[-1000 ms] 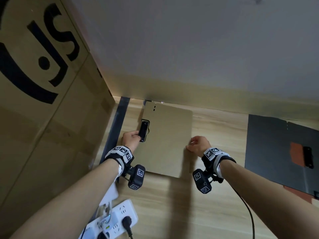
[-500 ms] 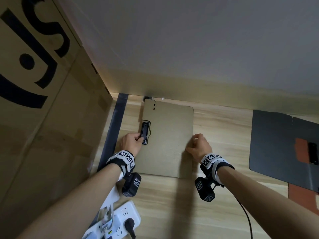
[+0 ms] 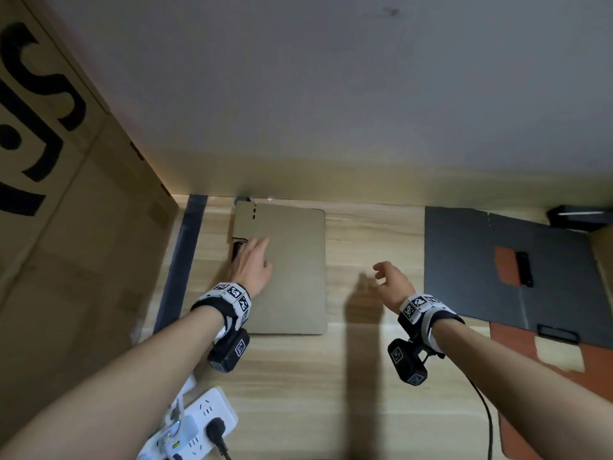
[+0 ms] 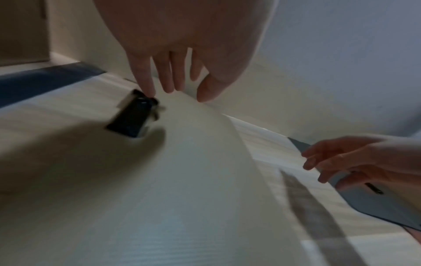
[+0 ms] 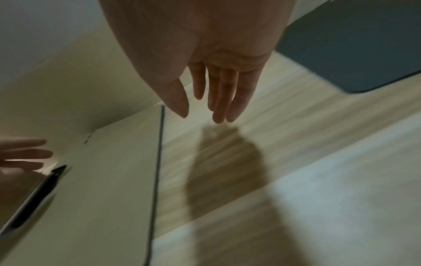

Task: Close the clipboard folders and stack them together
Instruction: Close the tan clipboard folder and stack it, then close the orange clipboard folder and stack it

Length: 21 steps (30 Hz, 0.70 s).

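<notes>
Both hands now off the tan folder (image 3: 292,270): left hand (image 3: 253,265) and right hand (image 3: 393,282) loose-fingered, empty.

Both forearms are bare. The left hand (image 3: 253,265) and right hand (image 3: 391,282) each wear a black-and-white wristband printed with square fiducial markers (image 3: 232,295), a boxy black marker-tagged camera (image 3: 229,350) beneath it; a black cable (image 3: 486,416) trails from the right camera.
</notes>
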### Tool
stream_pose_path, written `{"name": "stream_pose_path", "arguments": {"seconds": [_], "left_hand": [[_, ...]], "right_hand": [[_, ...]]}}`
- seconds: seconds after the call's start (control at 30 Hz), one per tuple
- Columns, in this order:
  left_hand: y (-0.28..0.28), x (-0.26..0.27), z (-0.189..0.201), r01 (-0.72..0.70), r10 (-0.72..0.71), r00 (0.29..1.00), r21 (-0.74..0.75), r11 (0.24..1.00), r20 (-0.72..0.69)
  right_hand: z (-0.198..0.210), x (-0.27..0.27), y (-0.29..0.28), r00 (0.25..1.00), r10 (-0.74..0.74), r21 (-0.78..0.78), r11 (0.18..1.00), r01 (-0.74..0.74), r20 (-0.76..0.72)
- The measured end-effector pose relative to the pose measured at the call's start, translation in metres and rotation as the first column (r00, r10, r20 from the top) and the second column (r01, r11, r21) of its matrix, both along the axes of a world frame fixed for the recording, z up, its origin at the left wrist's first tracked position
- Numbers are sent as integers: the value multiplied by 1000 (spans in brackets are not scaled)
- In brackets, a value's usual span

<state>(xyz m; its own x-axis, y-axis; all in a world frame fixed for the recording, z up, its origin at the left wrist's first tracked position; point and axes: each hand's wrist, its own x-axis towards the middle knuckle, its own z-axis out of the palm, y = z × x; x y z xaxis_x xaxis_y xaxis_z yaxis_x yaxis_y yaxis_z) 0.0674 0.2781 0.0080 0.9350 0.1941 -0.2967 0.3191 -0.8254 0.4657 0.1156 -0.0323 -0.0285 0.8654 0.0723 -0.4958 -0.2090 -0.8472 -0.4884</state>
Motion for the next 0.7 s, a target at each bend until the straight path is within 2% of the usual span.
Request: {"name": "stream_pose_path", "arguments": {"seconds": [0.23, 0.4, 0.57, 0.7], "left_hand": [[-111, 11, 3, 263, -271, 961, -117, 958, -52], [-195, -3, -14, 349, -371, 920, -172, 921, -123], [-276, -11, -28, 387, -417, 889, -176, 905, -190], [-337, -2, -40, 423, -449, 869, -159, 892, -206]], "right_hand": [[8, -49, -135, 980, -198, -57, 979, 198, 1], [4, -64, -214, 964, -266, -77, 961, 265, 0], [-6, -60, -286, 965, -260, -60, 964, 258, -20], [-7, -51, -341, 989, -130, -151, 979, 139, 72]]}}
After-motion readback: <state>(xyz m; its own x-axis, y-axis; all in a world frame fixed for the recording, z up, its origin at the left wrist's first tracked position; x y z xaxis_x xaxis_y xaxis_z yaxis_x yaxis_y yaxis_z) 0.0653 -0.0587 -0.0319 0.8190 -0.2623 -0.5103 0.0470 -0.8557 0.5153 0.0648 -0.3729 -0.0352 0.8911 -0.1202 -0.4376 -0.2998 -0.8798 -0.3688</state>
